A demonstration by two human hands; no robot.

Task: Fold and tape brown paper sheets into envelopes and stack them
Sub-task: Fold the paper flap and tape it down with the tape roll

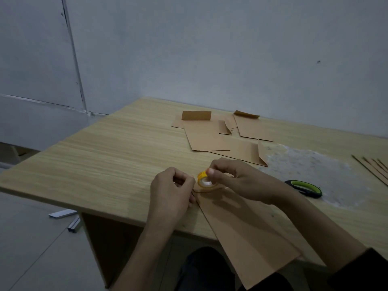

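Brown paper sheet (247,227), folded lengthwise into a long, narrow shape, lies at the near edge of the tabletop (105,160), its near end hanging over the edge towards the seated person's lap, as the taping of one more envelope gets under way. The right hand (237,179) grips a small yellow tape roll (204,181) between thumb and fingers just over the sheet's far end. The left hand (171,192) sits right beside the roll at the sheet's left fold, fingers curled and thumb pressed to forefinger as if drawing out the tape's free end; from where I stand the clear tape itself cannot be made out, so I cannot tell whether that hand holds anything. No tape shows on the sheet.

Across the tabletop, near the wall, three folded pieces (206,136) of the same brown paper lie overlapping in a loose spread, two with short flaps standing up. They look like envelopes already formed, laid out rather than squared into a stack. Green-and-black scissors (304,187) rest to the right of the right hand on a whitish patch (310,164), and thin brown strips (375,166) lie at the far right edge.

By the look of it the job is partway through: a few pieces made, this one folded but not yet sealed, and the stacking not yet done
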